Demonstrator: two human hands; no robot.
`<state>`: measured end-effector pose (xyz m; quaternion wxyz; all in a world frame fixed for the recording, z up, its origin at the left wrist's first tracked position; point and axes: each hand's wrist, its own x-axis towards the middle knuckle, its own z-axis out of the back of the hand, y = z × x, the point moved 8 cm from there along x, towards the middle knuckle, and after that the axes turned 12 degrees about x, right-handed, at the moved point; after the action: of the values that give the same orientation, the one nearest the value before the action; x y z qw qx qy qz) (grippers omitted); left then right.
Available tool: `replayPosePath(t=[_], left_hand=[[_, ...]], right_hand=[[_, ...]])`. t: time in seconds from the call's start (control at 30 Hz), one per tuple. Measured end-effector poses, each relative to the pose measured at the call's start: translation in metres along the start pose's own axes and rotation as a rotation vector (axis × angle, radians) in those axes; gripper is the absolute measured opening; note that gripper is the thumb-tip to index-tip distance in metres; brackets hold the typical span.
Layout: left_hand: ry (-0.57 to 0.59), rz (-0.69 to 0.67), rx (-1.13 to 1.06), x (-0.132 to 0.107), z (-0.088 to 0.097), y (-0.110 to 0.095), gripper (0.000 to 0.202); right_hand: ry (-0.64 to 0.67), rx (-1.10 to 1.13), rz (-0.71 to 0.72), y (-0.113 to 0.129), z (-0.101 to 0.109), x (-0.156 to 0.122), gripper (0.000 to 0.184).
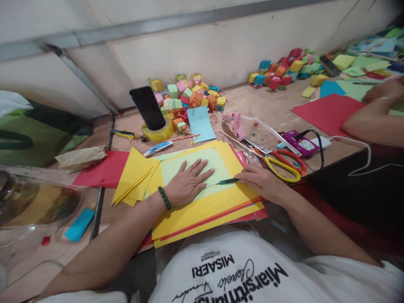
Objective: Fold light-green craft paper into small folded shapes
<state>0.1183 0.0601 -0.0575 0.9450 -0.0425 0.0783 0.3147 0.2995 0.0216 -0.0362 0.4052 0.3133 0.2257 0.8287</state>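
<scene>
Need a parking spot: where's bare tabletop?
Best bet: tabletop between the left cube pile and right cube pile, wallward of the pink glue gun. Smaller: between the phone and green bag, wallward of the yellow-black tool. Crowded: beside the right hand, where glue gun, scissors and purple box bunch up.

A pale green sheet [220,160] lies flat atop yellow paper [195,217]. A slim green cutter [228,181] slants low over it, tip leftward.

"MISAERI" on the white shirt [268,256]
</scene>
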Motion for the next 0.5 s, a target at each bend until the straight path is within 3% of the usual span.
replayPosePath(t=[0.5], left_hand=[[-0.012, 0.001, -0.009, 0.000, -0.001, 0.000, 0.050]], right_hand=[[-0.033, -0.012, 0.061, 0.012, -0.004, 0.003, 0.025]])
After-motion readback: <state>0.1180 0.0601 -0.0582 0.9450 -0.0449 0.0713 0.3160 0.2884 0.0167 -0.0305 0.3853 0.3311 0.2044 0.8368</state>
